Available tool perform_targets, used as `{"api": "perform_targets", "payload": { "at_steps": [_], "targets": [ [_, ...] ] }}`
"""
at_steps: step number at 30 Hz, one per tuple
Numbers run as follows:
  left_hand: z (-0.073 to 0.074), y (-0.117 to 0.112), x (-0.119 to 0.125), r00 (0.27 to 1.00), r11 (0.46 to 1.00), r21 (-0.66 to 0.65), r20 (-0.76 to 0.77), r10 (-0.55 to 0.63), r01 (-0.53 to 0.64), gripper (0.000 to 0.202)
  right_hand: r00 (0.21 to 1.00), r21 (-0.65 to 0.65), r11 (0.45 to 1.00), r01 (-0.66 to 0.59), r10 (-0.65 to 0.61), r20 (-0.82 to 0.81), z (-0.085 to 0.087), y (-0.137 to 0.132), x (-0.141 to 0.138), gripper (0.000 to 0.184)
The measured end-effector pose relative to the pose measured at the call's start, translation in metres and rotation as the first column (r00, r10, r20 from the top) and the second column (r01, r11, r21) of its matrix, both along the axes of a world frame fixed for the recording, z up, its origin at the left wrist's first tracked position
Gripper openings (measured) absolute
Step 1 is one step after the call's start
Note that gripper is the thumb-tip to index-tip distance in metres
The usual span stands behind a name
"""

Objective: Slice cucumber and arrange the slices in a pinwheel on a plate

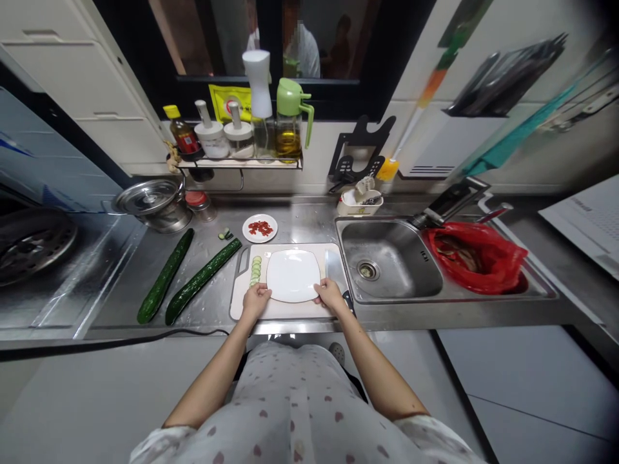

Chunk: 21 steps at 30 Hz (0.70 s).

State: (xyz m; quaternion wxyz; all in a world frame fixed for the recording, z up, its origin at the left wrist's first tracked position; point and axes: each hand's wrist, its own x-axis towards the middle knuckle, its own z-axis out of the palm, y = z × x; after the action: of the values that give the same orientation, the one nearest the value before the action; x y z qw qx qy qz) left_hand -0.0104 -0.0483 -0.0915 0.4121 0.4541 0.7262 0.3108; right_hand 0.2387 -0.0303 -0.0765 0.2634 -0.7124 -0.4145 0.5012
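A: How are the arms lying?

B: Both forearms are reaching forward from the body and closing in on the plate (293, 275). The left hand (256, 299) is gripping its rim at about 7 o'clock, and the right hand (330, 295) at about 5 o'clock. Each hand's fingers are curling shut over the edge, knuckles up.

A: Where is the plate sitting?

B: It is lying flat on the middle of the cutting board (285, 310), which is resting near the front edge of the counter (207, 309).

A: What is lying around it?

B: The sink (391, 264) is sitting at 3 o'clock, just beside the board, with a red bag (476, 254) filling its right part. Two cucumbers (165, 276) are lying slantwise on the counter at 9 o'clock, apart from the board. A pot (155, 203) is standing at 10 o'clock, well apart. A knife (334, 267) is lying on the board at 3 o'clock, its blade just beside the plate. Whether its handle is touching the right hand, I cannot tell. A small dish (260, 228) of red pieces is sitting at 11 o'clock, just beyond the board. Cucumber slices (255, 270) are lying in a row at 9 o'clock, just ahead of the left hand.

A: Anything crowding the plate?

B: The slices and the knife are flanking it closely.
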Motion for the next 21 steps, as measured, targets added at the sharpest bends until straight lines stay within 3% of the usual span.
{"api": "perform_targets", "payload": {
  "at_steps": [8,14,21],
  "targets": [
    [0.015,-0.002,0.003,1.000,1.000,0.002,-0.019,-0.025,0.025,0.026,1.000,-0.022,1.000,0.016,-0.015,0.019,0.007,0.001,-0.003,0.013],
    [0.041,-0.008,-0.006,0.949,0.993,-0.053,-0.294,-0.114,0.103,0.026,1.000,-0.031,0.999,0.011,-0.010,0.017,0.015,-0.001,-0.003,0.015],
    [0.054,-0.016,-0.031,0.863,0.992,-0.128,-0.499,-0.082,0.020,0.028,0.999,0.004,1.000,0.025,-0.025,-0.033,0.011,-0.005,-0.004,0.019]
  ]
}}
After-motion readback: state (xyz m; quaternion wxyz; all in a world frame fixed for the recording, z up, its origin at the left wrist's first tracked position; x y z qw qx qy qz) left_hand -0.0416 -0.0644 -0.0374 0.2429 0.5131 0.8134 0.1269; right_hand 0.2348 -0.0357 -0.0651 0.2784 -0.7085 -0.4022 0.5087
